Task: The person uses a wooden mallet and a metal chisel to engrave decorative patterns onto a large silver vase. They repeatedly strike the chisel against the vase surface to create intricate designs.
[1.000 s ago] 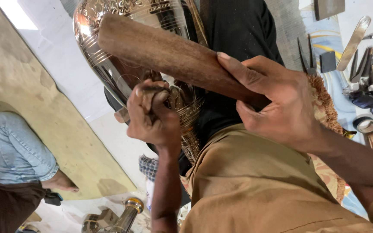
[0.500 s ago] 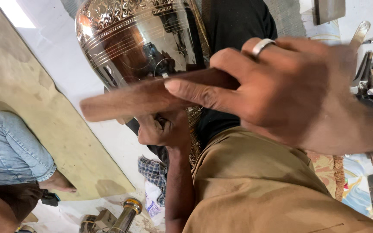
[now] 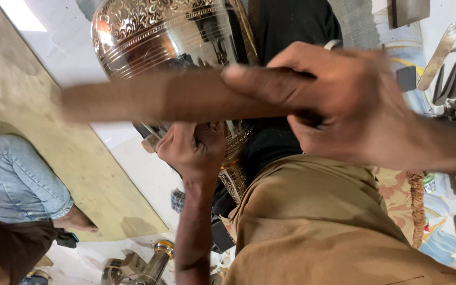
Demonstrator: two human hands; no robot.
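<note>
**Brass vessel steadied on the lap, wooden stick held across it**

Polished brass is seen at the top of the view: an engraved vessel [image 3: 159, 37] with floral bands and fine rings is laid against the lap, above the brown trousers [image 3: 312, 227]. The wooden stick [image 3: 170, 96] is gripped at one end by the right hand [image 3: 344, 105], whose fingers are closed around it; the stick is held level across the body of the vessel, probably so that its side can meet the metal. The stick and the hand are blurred. The left hand [image 3: 193, 150] is closed into a fist just under the stick, at the patterned lower part of the vessel, apparently to keep it from rolling; what it holds cannot be told. Metal tools [image 3: 439, 53] are laid at the right edge. Another person's knee in jeans [image 3: 17, 179] is seen at the left, well apart.
</note>
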